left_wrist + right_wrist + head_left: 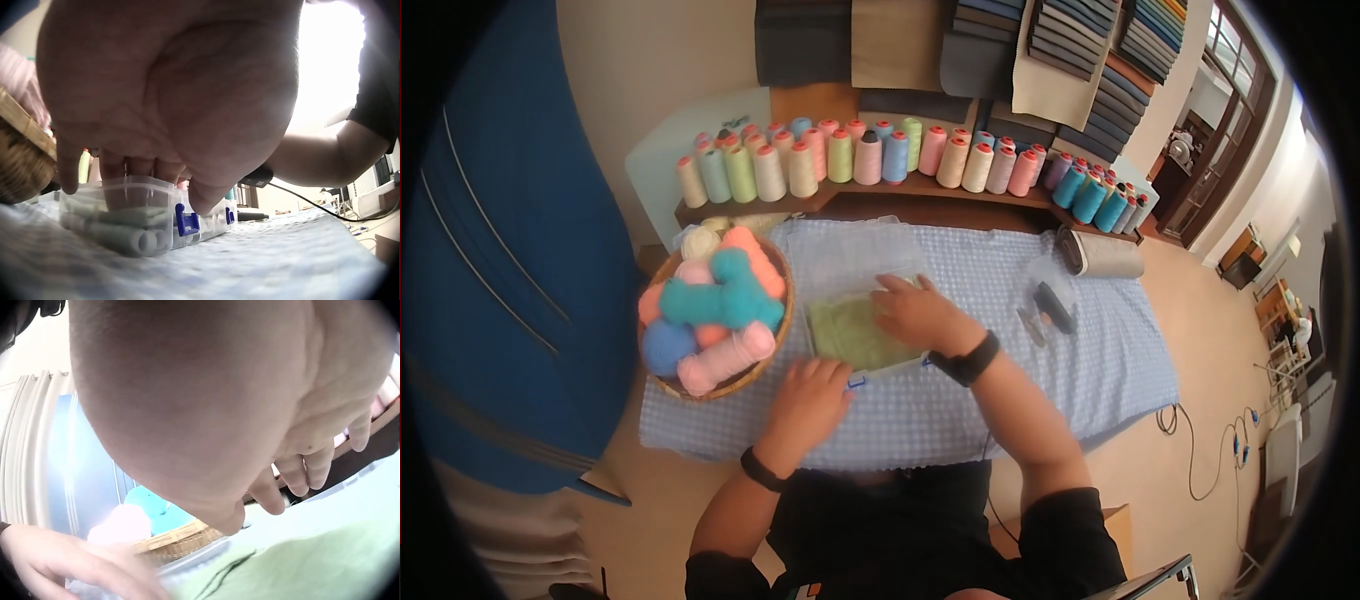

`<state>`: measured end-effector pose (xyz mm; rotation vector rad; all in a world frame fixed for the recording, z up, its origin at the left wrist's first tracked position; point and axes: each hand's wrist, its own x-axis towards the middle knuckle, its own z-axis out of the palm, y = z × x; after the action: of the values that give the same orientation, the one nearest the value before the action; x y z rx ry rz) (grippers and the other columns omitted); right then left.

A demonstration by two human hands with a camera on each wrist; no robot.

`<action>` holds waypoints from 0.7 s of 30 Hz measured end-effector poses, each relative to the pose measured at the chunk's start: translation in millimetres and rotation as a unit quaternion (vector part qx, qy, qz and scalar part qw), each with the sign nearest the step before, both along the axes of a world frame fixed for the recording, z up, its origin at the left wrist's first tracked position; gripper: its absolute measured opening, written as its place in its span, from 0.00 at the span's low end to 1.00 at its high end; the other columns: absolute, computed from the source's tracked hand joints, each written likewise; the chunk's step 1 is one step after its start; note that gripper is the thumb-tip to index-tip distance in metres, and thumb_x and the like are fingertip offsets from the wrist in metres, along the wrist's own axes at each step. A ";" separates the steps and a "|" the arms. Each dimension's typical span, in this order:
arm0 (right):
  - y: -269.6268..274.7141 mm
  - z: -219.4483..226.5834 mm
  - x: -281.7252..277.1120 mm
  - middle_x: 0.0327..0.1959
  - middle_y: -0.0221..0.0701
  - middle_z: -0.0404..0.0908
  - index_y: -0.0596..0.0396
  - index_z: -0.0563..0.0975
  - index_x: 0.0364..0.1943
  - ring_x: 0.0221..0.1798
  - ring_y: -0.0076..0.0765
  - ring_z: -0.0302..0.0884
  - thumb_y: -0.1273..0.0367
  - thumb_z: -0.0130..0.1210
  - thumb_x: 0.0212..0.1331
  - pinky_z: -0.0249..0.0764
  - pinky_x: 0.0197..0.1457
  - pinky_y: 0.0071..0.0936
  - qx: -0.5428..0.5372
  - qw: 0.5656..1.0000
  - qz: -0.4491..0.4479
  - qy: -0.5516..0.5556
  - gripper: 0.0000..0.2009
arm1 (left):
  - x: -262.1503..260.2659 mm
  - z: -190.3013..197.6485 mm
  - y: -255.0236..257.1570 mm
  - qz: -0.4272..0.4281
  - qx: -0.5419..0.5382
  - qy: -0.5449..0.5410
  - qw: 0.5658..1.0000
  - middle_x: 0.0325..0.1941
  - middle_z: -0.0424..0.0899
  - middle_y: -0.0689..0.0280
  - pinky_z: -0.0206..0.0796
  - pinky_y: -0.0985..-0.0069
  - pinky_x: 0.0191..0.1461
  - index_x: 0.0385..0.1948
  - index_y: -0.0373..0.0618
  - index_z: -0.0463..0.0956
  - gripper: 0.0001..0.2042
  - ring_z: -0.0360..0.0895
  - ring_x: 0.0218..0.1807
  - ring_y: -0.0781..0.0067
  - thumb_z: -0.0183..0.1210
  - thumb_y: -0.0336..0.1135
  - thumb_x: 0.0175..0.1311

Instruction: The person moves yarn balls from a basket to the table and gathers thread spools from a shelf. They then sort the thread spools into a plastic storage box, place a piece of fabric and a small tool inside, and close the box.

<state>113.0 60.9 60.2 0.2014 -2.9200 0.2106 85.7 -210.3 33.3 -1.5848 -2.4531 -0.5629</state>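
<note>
A clear plastic box (115, 239) with blue latches lies on the table, its see-through lid (850, 250) folded back behind it. Green cloth (850, 338) fills the top of the box, and pale rolled pieces (134, 240) show through the wall. My left hand (808, 400) is at the near left corner, its fingers reaching down over the rim and the thumb beside a latch (186, 220). Over the right side of the cloth, my right hand (925, 318) hovers palm down with fingers extended and slightly spread, holding nothing.
A wicker basket (782, 345) of colourful yarn stands to the left. Several thread cones (840, 155) line a shelf behind. To the right lie a dark tool (1055, 308) and a grey roll (1108, 255) on the checked tablecloth (1050, 380).
</note>
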 end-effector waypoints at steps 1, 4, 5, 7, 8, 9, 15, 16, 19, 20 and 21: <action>9.4 1.4 6.1 0.69 0.41 0.77 0.50 0.80 0.60 0.72 0.51 0.76 0.61 0.57 0.70 0.65 0.77 0.65 0.005 1.000 -0.021 -0.005 0.18 | -1.2 1.3 0.5 -0.006 -0.003 -0.003 1.000 0.58 0.84 0.60 0.67 0.55 0.71 0.56 0.43 0.80 0.19 0.77 0.64 0.56 0.68 0.38 0.66; 32.7 -13.8 20.4 0.63 0.38 0.79 0.51 0.81 0.55 0.71 0.49 0.77 0.60 0.56 0.70 0.65 0.78 0.69 0.041 0.998 -0.036 -0.026 0.16 | 0.6 7.7 2.8 0.002 -0.016 -0.038 0.999 0.58 0.83 0.61 0.69 0.57 0.68 0.54 0.43 0.80 0.18 0.77 0.63 0.56 0.69 0.38 0.65; 36.4 -20.1 22.3 0.62 0.37 0.80 0.51 0.81 0.54 0.70 0.48 0.77 0.60 0.56 0.70 0.65 0.77 0.69 0.043 0.998 -0.040 -0.018 0.15 | 0.8 8.1 4.0 0.002 -0.012 -0.039 0.999 0.58 0.83 0.62 0.69 0.57 0.68 0.54 0.43 0.80 0.18 0.77 0.63 0.56 0.69 0.38 0.65; 38.0 -28.2 26.7 0.59 0.35 0.81 0.51 0.81 0.52 0.69 0.46 0.78 0.61 0.56 0.70 0.67 0.76 0.70 0.046 0.998 -0.048 -0.004 0.14 | 1.0 7.5 4.4 0.002 -0.007 -0.042 0.999 0.58 0.83 0.63 0.70 0.57 0.67 0.53 0.43 0.80 0.18 0.77 0.63 0.56 0.70 0.38 0.64; 38.2 -30.7 28.3 0.59 0.34 0.81 0.51 0.81 0.51 0.69 0.46 0.79 0.61 0.56 0.70 0.67 0.76 0.70 0.042 0.998 -0.048 0.005 0.13 | 0.6 6.8 4.0 0.000 -0.007 -0.041 0.999 0.58 0.83 0.63 0.70 0.57 0.67 0.53 0.43 0.80 0.18 0.77 0.63 0.56 0.70 0.37 0.64; 36.8 -29.3 28.8 0.58 0.34 0.81 0.51 0.81 0.51 0.68 0.45 0.79 0.61 0.56 0.70 0.67 0.75 0.70 0.040 0.998 -0.047 0.014 0.13 | -0.2 6.1 3.8 -0.001 -0.007 -0.041 0.999 0.58 0.83 0.63 0.70 0.57 0.67 0.53 0.43 0.80 0.18 0.77 0.63 0.56 0.70 0.37 0.63; 37.1 -25.9 21.5 0.59 0.35 0.82 0.50 0.82 0.51 0.66 0.45 0.80 0.58 0.56 0.72 0.65 0.78 0.68 0.101 0.992 -0.070 -0.015 0.14 | -1.3 4.1 4.4 0.006 -0.025 -0.057 0.998 0.63 0.81 0.61 0.68 0.56 0.70 0.57 0.41 0.80 0.22 0.76 0.66 0.53 0.71 0.35 0.62; 40.0 -27.2 22.5 0.60 0.35 0.82 0.50 0.82 0.51 0.66 0.45 0.80 0.57 0.57 0.72 0.64 0.79 0.67 0.122 0.990 -0.069 -0.006 0.14 | -0.1 5.6 6.4 0.007 -0.026 -0.064 0.998 0.66 0.80 0.60 0.68 0.56 0.71 0.59 0.41 0.79 0.23 0.75 0.68 0.52 0.71 0.34 0.62; 38.5 -22.8 34.5 0.61 0.36 0.82 0.50 0.82 0.52 0.66 0.46 0.80 0.56 0.58 0.71 0.64 0.80 0.66 0.062 0.995 -0.051 0.052 0.15 | 13.3 17.7 5.2 -0.029 0.016 -0.056 0.998 0.76 0.71 0.54 0.64 0.52 0.76 0.66 0.39 0.75 0.29 0.69 0.75 0.45 0.71 0.32 0.61; 36.7 -19.7 42.5 0.61 0.35 0.82 0.51 0.82 0.51 0.68 0.46 0.78 0.56 0.61 0.70 0.64 0.80 0.65 0.032 0.995 -0.042 0.081 0.16 | 16.5 16.3 1.4 -0.024 0.017 -0.069 0.997 0.78 0.68 0.52 0.62 0.51 0.78 0.68 0.39 0.74 0.31 0.66 0.77 0.43 0.71 0.32 0.61; 31.6 -11.3 54.2 0.61 0.35 0.82 0.51 0.82 0.51 0.68 0.46 0.78 0.55 0.62 0.69 0.64 0.79 0.66 0.023 0.996 -0.053 0.065 0.17 | 19.1 13.7 -2.5 -0.017 0.020 -0.081 0.996 0.80 0.65 0.51 0.60 0.50 0.79 0.69 0.39 0.72 0.32 0.64 0.78 0.41 0.71 0.32 0.61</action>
<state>167.2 92.5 48.8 0.0653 -2.7977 0.1104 104.7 -212.8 47.0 -1.6285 -2.5149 -0.7709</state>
